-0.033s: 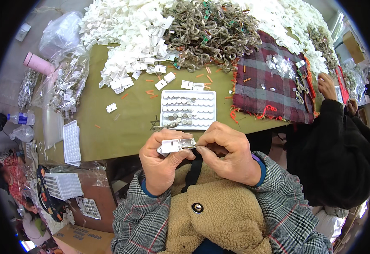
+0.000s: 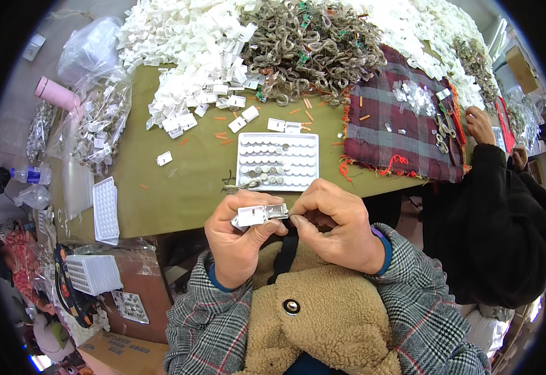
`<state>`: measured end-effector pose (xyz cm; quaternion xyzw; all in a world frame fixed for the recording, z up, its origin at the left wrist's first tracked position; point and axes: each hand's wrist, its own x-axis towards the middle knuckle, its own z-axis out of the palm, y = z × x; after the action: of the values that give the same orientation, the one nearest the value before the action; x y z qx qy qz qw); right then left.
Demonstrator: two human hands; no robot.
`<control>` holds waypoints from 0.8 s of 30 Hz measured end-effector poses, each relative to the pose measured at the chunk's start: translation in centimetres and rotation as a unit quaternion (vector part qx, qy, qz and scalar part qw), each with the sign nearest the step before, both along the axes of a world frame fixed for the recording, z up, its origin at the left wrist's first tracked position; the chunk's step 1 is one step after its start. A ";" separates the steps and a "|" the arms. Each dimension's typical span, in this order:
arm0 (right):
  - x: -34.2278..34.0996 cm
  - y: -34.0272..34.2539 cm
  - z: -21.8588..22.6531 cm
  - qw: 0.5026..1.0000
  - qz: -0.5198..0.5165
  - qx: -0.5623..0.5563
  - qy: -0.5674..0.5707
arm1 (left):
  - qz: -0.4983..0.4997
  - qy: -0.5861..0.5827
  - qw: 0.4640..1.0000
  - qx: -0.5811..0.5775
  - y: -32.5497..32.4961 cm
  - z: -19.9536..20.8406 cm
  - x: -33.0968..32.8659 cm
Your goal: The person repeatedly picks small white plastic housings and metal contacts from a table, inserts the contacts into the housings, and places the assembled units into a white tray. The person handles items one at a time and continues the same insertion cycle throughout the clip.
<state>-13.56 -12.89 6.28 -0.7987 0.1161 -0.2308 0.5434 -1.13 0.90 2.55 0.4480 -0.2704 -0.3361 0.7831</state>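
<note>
My left hand (image 2: 237,239) is closed round a small white plastic case (image 2: 252,216), thumb below it and fingers behind. A clear, shiny section of the case sticks out toward the right. At that end my right hand (image 2: 342,226) has thumb and forefinger pinched together; whatever is between them is too small to make out. Just beyond my hands, on the table, lies a white tray (image 2: 310,164) with rows of round pockets, several holding silvery button-like discs. Strands of thin cord (image 2: 247,186) lie at its near left corner.
White plastic cases (image 2: 185,69) and coiled clear cords (image 2: 310,50) are heaped at the back. Small orange strips (image 2: 222,136) are scattered before them. On a plaid cloth (image 2: 379,144) lie clear pieces and pliers-like tools (image 2: 445,131). Beside it, a person in black (image 2: 492,225) works.
The other person's hand at the right has shifted slightly to the left. My hands and the white case look practically the same.
</note>
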 end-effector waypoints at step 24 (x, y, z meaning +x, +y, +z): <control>0.4 0.3 -0.3 0.998 0.006 -0.026 0.063 | -0.108 0.137 0.972 0.160 1.0 -0.9 -0.3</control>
<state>-13.19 -12.58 5.95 -0.8260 0.1392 -0.1801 0.5156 -1.45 1.90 1.67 0.4854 -0.1505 -0.5158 0.6897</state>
